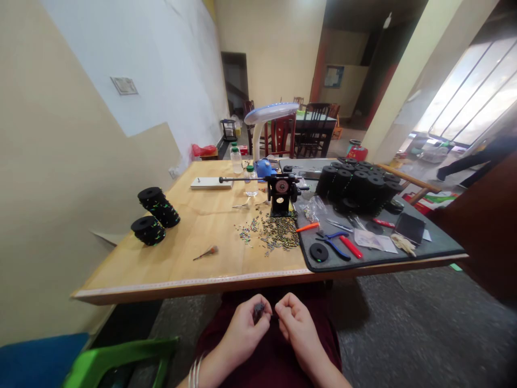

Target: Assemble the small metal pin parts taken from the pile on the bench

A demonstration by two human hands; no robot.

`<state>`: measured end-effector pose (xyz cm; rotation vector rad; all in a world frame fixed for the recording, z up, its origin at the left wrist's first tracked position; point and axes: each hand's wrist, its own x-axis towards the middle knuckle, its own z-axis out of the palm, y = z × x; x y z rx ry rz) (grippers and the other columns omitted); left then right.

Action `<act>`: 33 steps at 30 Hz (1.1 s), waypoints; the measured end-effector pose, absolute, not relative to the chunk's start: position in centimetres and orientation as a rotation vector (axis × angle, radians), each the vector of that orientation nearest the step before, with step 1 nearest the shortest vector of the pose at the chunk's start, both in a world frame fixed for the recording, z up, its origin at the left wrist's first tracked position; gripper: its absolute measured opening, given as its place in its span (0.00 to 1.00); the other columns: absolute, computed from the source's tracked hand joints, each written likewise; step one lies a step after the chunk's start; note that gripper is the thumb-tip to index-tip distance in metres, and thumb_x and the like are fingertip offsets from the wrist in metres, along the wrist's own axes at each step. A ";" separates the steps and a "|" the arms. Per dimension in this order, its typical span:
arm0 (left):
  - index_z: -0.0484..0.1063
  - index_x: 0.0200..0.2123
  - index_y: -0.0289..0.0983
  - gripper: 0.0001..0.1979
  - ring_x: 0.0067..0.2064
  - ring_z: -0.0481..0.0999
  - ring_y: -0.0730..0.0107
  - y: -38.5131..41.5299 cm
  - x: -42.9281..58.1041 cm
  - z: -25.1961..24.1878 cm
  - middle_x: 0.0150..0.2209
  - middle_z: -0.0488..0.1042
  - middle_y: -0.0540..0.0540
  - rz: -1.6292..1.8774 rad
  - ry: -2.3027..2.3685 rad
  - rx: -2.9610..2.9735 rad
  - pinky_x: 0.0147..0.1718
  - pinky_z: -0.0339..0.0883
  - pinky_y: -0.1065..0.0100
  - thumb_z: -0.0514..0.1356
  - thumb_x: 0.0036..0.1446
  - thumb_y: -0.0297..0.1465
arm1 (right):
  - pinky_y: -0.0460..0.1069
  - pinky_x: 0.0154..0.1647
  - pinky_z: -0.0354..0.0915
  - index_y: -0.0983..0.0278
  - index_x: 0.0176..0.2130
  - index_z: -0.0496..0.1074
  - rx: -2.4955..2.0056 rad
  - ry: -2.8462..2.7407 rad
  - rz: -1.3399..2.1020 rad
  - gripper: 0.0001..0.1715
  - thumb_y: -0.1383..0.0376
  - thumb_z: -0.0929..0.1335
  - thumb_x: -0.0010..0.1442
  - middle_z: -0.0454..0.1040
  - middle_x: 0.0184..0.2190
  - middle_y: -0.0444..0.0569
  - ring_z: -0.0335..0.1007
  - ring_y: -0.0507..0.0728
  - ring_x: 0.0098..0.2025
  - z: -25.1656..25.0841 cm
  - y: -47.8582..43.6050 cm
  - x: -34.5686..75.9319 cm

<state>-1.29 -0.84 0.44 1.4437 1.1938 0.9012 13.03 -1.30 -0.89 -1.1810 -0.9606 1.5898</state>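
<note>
Both hands rest in my lap, below the wooden table's (189,269) front edge. My left hand (245,328) is closed in a pinch round a small dark piece (258,310) that I cannot name. My right hand (294,319) is curled shut right beside it, fingertips almost touching the left; what it holds, if anything, is hidden. On the table above lies a scatter of small beads (271,233) in front of a black hand-crank winder (281,193).
Black spools (155,213) stand at the table's left; a larger cluster of black spools (359,186) sits on a grey mat (440,245) with blue pliers (335,242) and a red tool (350,247). A desk lamp (270,116), bottles and a green chair (117,361) are nearby.
</note>
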 end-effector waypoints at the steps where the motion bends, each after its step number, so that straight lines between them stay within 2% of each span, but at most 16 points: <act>1: 0.65 0.26 0.36 0.03 0.26 0.62 0.73 -0.8 -1.2 0.5 0.23 0.63 0.53 0.906 1.198 1.440 0.27 0.58 0.72 0.56 0.50 0.27 | 0.42 0.15 0.39 0.62 0.25 0.59 -1.179 -0.968 1.591 0.25 0.46 0.69 0.50 0.53 0.11 0.31 0.42 0.44 0.13 -0.9 -1.3 13.0; 5: 0.68 0.26 0.35 0.05 0.24 0.59 0.74 -0.8 -1.1 0.8 0.21 0.63 0.54 0.881 1.220 1.399 0.24 0.55 0.73 0.58 0.51 0.30 | 0.43 0.16 0.39 0.62 0.26 0.59 -1.162 -1.010 1.599 0.23 0.48 0.69 0.52 0.55 0.11 0.32 0.44 0.45 0.14 -0.9 -1.2 13.0; 9: 0.71 0.27 0.34 0.08 0.26 0.63 0.73 -0.9 -1.3 1.0 0.23 0.68 0.50 0.900 1.222 1.338 0.27 0.58 0.72 0.60 0.51 0.33 | 0.43 0.17 0.40 0.62 0.27 0.60 -1.175 -1.032 1.653 0.20 0.50 0.67 0.53 0.55 0.12 0.32 0.43 0.45 0.15 -0.8 -1.2 13.2; 14: 0.70 0.32 0.35 0.11 0.24 0.60 0.76 -0.6 -1.9 1.0 0.23 0.64 0.53 0.942 1.150 1.225 0.22 0.55 0.74 0.60 0.53 0.38 | 0.44 0.19 0.41 0.63 0.22 0.61 -1.218 -1.220 1.616 0.11 0.62 0.67 0.49 0.53 0.14 0.34 0.42 0.46 0.18 -0.2 -1.3 13.3; 18: 0.70 0.31 0.35 0.11 0.24 0.62 0.76 -0.4 -1.8 0.8 0.25 0.66 0.52 0.983 1.134 1.186 0.24 0.57 0.74 0.60 0.53 0.39 | 0.44 0.20 0.42 0.63 0.20 0.59 -1.235 -1.277 1.513 0.06 0.68 0.64 0.45 0.53 0.14 0.34 0.43 0.46 0.18 -0.4 -1.3 13.3; 20: 0.70 0.31 0.36 0.11 0.26 0.63 0.74 -0.2 -1.8 0.7 0.25 0.66 0.52 1.043 1.154 1.163 0.25 0.58 0.74 0.61 0.53 0.38 | 0.44 0.18 0.42 0.62 0.20 0.59 -1.234 -1.250 1.523 0.05 0.68 0.63 0.44 0.53 0.13 0.33 0.43 0.46 0.16 -0.8 -1.4 13.3; 26: 0.69 0.32 0.36 0.11 0.22 0.57 0.75 0.6 -3.2 1.0 0.19 0.57 0.57 1.117 1.205 1.077 0.23 0.52 0.74 0.58 0.54 0.39 | 0.42 0.15 0.40 0.61 0.23 0.58 -1.221 -1.020 1.597 0.06 0.65 0.64 0.47 0.53 0.10 0.31 0.42 0.45 0.13 -0.9 -1.7 13.5; 33: 0.71 0.33 0.34 0.16 0.22 0.59 0.76 0.2 -3.3 1.0 0.22 0.65 0.53 0.891 1.110 1.114 0.22 0.52 0.73 0.61 0.50 0.43 | 0.41 0.14 0.40 0.62 0.24 0.60 -1.211 -0.942 1.599 0.12 0.60 0.67 0.49 0.58 0.10 0.33 0.44 0.44 0.13 -0.2 -1.5 13.4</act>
